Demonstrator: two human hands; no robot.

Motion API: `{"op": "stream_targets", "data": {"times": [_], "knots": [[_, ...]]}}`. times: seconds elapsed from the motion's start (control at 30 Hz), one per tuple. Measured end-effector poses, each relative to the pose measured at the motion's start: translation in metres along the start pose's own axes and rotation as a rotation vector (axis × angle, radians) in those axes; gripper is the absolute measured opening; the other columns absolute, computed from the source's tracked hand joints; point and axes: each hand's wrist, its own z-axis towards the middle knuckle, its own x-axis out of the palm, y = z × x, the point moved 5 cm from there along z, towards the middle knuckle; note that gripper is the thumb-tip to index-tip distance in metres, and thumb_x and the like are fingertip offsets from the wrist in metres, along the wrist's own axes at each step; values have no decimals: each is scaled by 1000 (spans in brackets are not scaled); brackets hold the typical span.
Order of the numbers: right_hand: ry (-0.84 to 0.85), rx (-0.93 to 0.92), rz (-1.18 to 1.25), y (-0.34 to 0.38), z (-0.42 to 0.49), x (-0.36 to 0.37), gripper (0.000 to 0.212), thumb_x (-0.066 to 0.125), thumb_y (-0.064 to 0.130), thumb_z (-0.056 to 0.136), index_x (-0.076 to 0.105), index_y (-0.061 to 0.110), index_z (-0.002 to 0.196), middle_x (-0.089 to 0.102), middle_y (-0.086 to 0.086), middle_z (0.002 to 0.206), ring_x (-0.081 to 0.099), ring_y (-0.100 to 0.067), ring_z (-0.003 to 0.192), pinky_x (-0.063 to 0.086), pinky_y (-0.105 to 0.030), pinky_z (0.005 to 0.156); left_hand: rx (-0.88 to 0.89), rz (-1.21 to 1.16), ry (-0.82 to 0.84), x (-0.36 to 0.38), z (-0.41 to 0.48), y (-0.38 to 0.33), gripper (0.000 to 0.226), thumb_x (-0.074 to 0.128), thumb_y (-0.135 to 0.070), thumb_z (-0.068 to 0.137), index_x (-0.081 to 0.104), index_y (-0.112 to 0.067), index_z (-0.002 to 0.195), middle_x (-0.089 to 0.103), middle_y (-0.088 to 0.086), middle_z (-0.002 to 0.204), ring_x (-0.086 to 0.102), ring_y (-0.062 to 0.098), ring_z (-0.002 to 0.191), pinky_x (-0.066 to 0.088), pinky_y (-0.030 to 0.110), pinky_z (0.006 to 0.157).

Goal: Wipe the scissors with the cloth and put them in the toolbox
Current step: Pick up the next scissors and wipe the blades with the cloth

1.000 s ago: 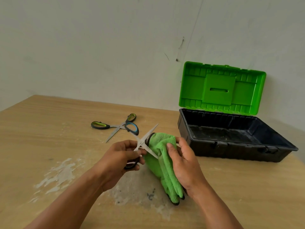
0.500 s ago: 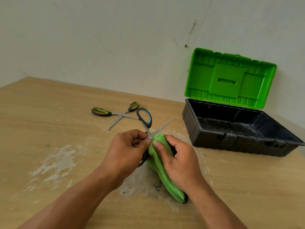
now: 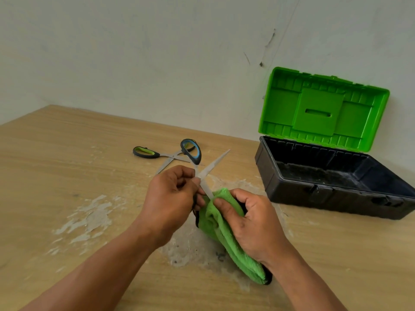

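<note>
Your left hand [image 3: 170, 194] grips the open blue-handled steel scissors [image 3: 203, 173] while your right hand [image 3: 251, 223] pinches the green microfibre cloth [image 3: 224, 227] on one blade, so wiping is in progress; next, wipe the other blade.

We have one view only, from the head, looking forward and down across the pale wooden table [image 3: 56, 153] toward the white wall [image 3: 134, 52]. Our left hand [image 3: 170, 198] and right hand [image 3: 251, 218] sit close below the lens; the open green-lidded black toolbox [image 3: 325, 176] lies farther off, at right.
</note>
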Motion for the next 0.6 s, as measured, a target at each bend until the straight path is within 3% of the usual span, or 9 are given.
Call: {"op": "stream_targets", "data": {"times": [0.1,0.27,0.4,0.5,0.6], "knots": [[31,5,-24,0,0,0,20,70,29,95,74,14,83,70,-8,68,64,-32,63,51,-41,52,-9,16,11,-2,2,0,7,57,-1,97,64,-3,99,69,10,64,62,16,51,54,28,53],[145,113,-29,-4,-3,-12,17,69,26,95,74,22,80,73,4,70,69,-9,63,50,-19,57,-63,-23,-22,-13,11,-1,8,57,-1,97,63,-6,97,70,10,64,66,19,54,55,31,54],[-75,137,-123,-16,-4,-33,12,68,17,96,74,21,87,76,3,77,71,-13,70,59,-31,61,-148,-71,0,-16,14,-1,9,59,-2,96,67,-5,97,72,15,70,74,25,65,61,33,59],[-250,-33,-258,-10,-2,-44,17,68,8,92,73,22,100,71,8,88,68,-7,81,55,-21,69,-180,-65,50,-7,10,1,9,61,-1,94,68,-6,93,73,12,68,75,24,64,62,34,61],[-132,-270,-339,4,-7,-23,31,70,9,90,72,13,120,65,7,105,63,-5,98,51,-13,83,-193,-76,65,-1,8,6,6,64,0,92,68,-5,91,69,15,72,71,22,57,61,32,57]]}}
